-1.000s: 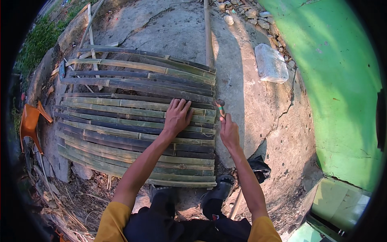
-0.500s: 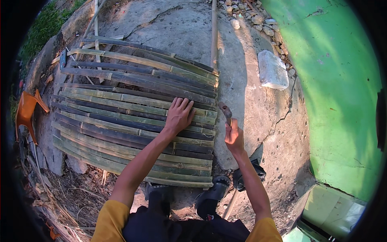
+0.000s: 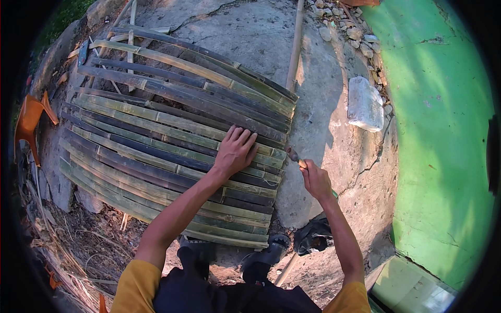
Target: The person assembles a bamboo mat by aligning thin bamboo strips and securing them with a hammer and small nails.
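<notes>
Split bamboo slats [image 3: 156, 151], green, dark and tan, lie side by side as a panel in front of me. My left hand [image 3: 235, 151] rests on the middle slats with its fingers spread, palm down. In my right hand [image 3: 316, 180] is a hammer, its handle wrapped by my closed fingers. The small dark hammer head [image 3: 293, 153] is at the right ends of the slats, close beside the edge; whether it touches cannot be made out.
A whitish block [image 3: 365, 104] sits on the concrete, near a green wall [image 3: 438, 130] and loose stones [image 3: 355, 34]. A long pole [image 3: 296, 49] extends beyond the panel. An orange plastic chair [image 3: 32, 122] stands at left. A black bag [image 3: 313, 236] lies by my feet.
The hammer has come lower, its head tilting down toward the slat ends. My left hand stays on about the same slats. The whole view has turned slightly.
</notes>
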Action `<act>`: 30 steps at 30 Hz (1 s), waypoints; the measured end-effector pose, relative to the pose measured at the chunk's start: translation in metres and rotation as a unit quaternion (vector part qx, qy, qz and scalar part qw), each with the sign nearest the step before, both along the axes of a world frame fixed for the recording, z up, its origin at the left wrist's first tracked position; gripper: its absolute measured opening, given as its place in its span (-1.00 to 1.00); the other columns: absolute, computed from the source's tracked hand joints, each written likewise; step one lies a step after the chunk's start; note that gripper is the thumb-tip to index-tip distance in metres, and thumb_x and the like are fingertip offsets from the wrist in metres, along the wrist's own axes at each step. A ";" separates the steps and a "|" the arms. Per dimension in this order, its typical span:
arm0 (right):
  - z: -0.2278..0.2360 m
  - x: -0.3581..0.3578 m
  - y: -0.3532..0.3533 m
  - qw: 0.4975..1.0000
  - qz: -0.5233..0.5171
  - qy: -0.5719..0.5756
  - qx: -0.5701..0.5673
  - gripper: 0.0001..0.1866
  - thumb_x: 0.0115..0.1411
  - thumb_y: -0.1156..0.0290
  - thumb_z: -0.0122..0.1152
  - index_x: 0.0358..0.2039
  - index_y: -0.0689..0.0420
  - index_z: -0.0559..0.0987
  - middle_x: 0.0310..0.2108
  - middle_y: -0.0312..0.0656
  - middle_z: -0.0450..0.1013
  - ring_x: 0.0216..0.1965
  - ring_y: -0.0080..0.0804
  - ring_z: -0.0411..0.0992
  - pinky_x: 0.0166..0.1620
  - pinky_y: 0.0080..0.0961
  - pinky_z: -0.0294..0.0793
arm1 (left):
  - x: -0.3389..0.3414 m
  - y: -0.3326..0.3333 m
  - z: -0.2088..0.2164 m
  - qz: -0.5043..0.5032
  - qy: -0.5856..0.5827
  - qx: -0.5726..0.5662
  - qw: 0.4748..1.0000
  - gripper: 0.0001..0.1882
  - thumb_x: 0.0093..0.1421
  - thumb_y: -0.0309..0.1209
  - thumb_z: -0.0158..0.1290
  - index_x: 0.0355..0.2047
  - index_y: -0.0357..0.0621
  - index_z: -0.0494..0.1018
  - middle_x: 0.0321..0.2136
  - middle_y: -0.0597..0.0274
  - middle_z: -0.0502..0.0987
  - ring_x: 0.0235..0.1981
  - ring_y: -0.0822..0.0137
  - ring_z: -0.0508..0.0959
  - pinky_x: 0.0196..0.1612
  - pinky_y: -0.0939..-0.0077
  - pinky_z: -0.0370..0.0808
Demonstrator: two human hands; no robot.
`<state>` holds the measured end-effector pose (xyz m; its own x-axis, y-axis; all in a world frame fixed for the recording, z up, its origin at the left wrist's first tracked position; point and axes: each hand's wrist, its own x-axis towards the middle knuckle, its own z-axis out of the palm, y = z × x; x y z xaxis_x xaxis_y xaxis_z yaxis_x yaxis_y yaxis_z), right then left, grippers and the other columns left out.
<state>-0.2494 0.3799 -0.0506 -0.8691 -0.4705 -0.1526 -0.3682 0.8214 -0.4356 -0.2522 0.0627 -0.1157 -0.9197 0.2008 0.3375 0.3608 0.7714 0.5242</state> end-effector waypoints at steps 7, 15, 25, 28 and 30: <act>-0.031 -0.003 0.007 0.999 0.029 -0.009 0.016 -0.79 0.42 0.38 0.05 -0.05 0.25 0.41 -0.49 -0.02 0.51 -0.53 0.05 0.55 -0.44 -0.17 0.51 | 0.000 0.005 -0.003 0.007 -0.023 -0.002 1.000 -0.63 0.22 -0.29 0.21 0.00 -0.20 0.58 -0.10 0.10 0.51 0.01 0.04 0.49 0.28 -0.01 0.38; -0.026 -0.005 -0.002 1.000 0.024 0.006 -0.014 -0.80 0.28 0.50 0.19 -0.11 0.17 0.42 -0.50 0.03 0.53 -0.50 0.15 0.54 -0.45 -0.07 0.51 | -0.001 0.002 -0.005 0.001 -0.027 -0.009 1.000 -0.62 0.25 -0.28 0.18 0.02 -0.20 0.57 -0.07 0.08 0.51 0.05 0.02 0.48 0.31 -0.03 0.36; -0.031 -0.006 -0.007 0.998 -0.037 -0.057 0.004 -0.85 0.43 0.39 0.08 -0.19 0.20 0.39 -0.53 0.11 0.48 -0.51 0.25 0.51 -0.49 0.01 0.39 | -0.001 0.003 -0.007 0.001 -0.027 -0.011 1.000 -0.63 0.27 -0.29 0.17 0.02 -0.22 0.56 -0.12 0.08 0.50 0.02 0.04 0.48 0.32 -0.02 0.35; -0.025 -0.007 -0.015 0.997 -0.040 -0.032 -0.054 -0.84 0.42 0.41 0.07 -0.19 0.25 0.42 -0.55 0.09 0.47 -0.53 0.25 0.49 -0.51 -0.06 0.38 | 0.003 -0.005 -0.012 0.006 -0.024 -0.013 1.000 -0.62 0.27 -0.29 0.16 0.02 -0.25 0.55 -0.15 0.10 0.48 0.00 0.06 0.47 0.33 -0.02 0.34; -0.015 0.000 -0.005 0.993 -0.052 0.038 -0.101 -0.89 0.39 0.48 0.06 -0.18 0.27 0.44 -0.57 0.05 0.46 -0.58 0.11 0.51 -0.53 -0.14 0.39 | 0.005 -0.004 -0.011 0.005 -0.027 -0.008 1.000 -0.63 0.27 -0.29 0.16 0.01 -0.25 0.55 -0.15 0.10 0.47 0.00 0.07 0.47 0.33 -0.02 0.34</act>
<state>-0.2495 0.3754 -0.0657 -0.9197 -0.3927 0.0035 -0.3246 0.7551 -0.5697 -0.2474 0.0586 -0.1267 -0.9383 0.1969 0.2843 0.3250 0.7830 0.5304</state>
